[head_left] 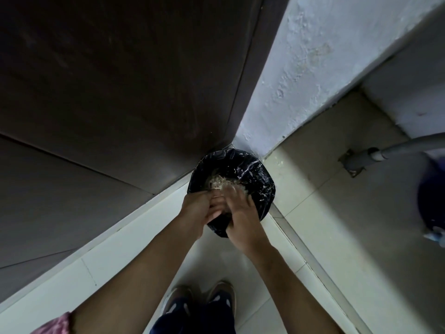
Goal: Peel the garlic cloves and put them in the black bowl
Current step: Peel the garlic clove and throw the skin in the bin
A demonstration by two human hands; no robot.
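The left hand point(198, 208) and right hand point(242, 219) are pressed together over the near rim of the bin point(266, 182), the right lying partly across the left. Its fingers are blurred, so I cannot tell whether either hand holds anything. The bin's opening lies just far of the fingertips and below them, both hands equally close, so loose scraps would likely drop inside. The bin has a black bag liner and holds a pale heap of skins point(222, 183). No garlic cloves or black bowl are in view.
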